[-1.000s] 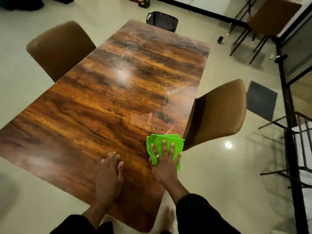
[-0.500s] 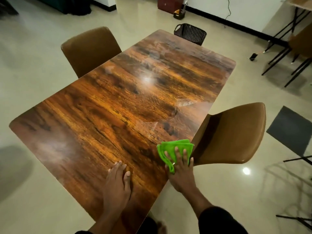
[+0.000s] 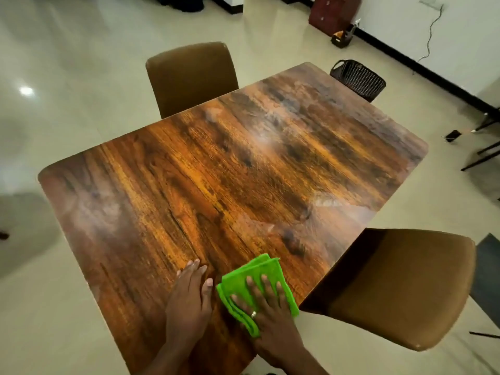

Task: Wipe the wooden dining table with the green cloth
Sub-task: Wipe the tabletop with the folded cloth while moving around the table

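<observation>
Right hand (image 3: 270, 318), fingers spread flat, presses the green cloth (image 3: 257, 267) at lower centre, near the right edge of the wooden table (image 3: 216, 171), a brown chair (image 3: 392, 288) just beyond. Left hand (image 3: 189, 301) lies flat beside it; bare wood stretches up-frame

The cloth (image 3: 259, 266) lies on the table (image 3: 216, 185) near its right edge. The right chair (image 3: 400, 288) stands beside that edge, the left chair (image 3: 192, 77) opposite, the basket (image 3: 357, 79) on the floor behind the table.
</observation>
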